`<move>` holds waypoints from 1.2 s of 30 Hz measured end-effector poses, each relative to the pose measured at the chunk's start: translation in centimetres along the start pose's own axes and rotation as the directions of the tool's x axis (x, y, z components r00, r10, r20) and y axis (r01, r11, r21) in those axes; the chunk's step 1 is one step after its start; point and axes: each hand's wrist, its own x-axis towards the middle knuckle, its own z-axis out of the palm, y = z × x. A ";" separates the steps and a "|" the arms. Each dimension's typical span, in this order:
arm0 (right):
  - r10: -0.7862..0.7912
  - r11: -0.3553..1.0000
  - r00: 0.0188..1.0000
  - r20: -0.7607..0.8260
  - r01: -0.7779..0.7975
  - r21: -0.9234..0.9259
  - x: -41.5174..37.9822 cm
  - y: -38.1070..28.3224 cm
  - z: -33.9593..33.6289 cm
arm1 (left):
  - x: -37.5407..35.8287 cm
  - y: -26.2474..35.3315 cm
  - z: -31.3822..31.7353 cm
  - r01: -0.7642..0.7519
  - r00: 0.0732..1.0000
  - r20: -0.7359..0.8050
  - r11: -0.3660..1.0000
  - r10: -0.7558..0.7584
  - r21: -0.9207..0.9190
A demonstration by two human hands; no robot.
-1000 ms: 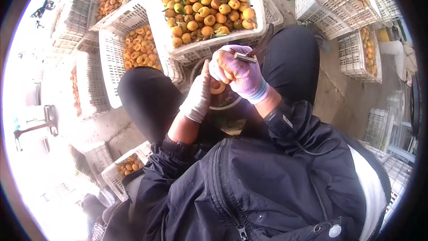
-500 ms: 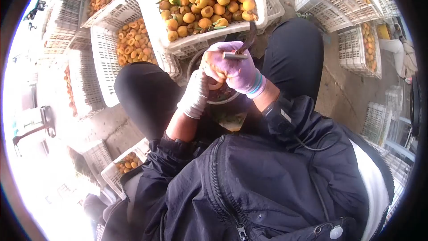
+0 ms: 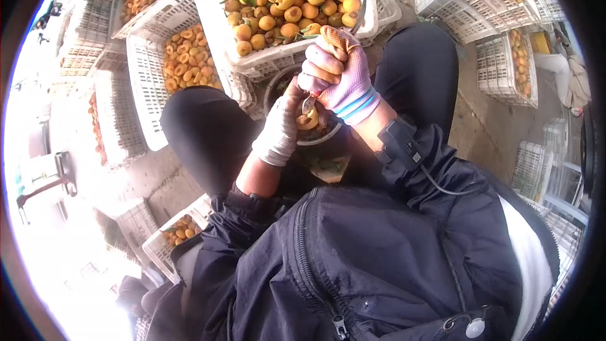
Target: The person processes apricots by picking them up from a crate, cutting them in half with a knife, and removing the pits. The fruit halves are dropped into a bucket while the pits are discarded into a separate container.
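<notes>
My left hand (image 3: 282, 123), in a whitish glove, is closed around an orange apricot half (image 3: 307, 120) above a bucket (image 3: 328, 137) between my knees. My right hand (image 3: 334, 71), in a pink and purple glove, is wrapped round a metal tool. The tool's small spoon-like end (image 3: 308, 103) points down at the fruit, and its dark curved end (image 3: 361, 14) sticks up past my fist. Just beyond my hands, a white crate (image 3: 278, 57) holds whole apricots (image 3: 284, 2) with some leaves.
At the left, a white crate (image 3: 144, 96) holds apricot halves (image 3: 187, 60), with more crates around it. Stacked crates (image 3: 451, 9) and a smaller crate (image 3: 495, 71) of fruit stand at the right. Part of another person (image 3: 555, 66) shows at the far right edge.
My right fist has turned and risen slightly. The tool's spoon-like end and the fruit's cut face now show between my hands.
</notes>
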 end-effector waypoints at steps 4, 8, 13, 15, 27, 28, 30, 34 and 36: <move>-0.040 0.973 0.999 0.020 0.044 -0.228 0.0 -0.3 0.7 | 0.9 -0.7 0.3 0.077 0.960 -0.272 0.996 -0.061 0.046; -0.236 0.797 0.968 -0.088 0.141 -0.587 -0.7 0.1 2.4 | 1.8 -2.1 -2.2 0.128 0.968 -0.235 0.981 -0.091 0.147; -0.533 0.438 0.763 -0.364 -0.119 -0.891 -1.8 0.3 2.7 | 0.7 -0.4 -0.6 0.066 0.867 -0.478 0.918 0.142 0.392; -0.480 0.455 0.761 -0.437 -0.210 -0.866 -2.4 1.7 0.6 | 0.6 -0.4 -0.4 -0.125 0.805 -0.306 0.650 0.508 0.749; -0.314 0.283 0.858 -0.405 -0.323 -0.903 -3.3 3.0 -3.2 | -0.2 1.1 1.5 0.001 0.854 -0.245 0.470 0.459 0.883; -0.343 0.193 0.853 -0.393 -0.345 -0.918 -3.3 3.0 -3.3 | -0.2 1.1 1.5 0.001 0.856 -0.242 0.467 0.456 0.885; -0.373 0.104 0.849 -0.376 -0.364 -0.925 -3.4 2.9 -3.2 | 0.1 0.9 1.0 0.033 0.869 -0.259 0.473 0.421 0.881; -0.378 0.044 0.890 -0.255 -0.258 -0.965 -3.7 2.8 -3.3 | 0.9 0.5 -0.2 -0.118 0.834 -0.326 0.721 0.445 0.683; -0.374 0.037 0.899 -0.227 -0.230 -0.972 -3.6 2.4 -3.5 | 1.1 1.4 -2.1 -0.108 0.808 -0.322 0.660 0.494 0.743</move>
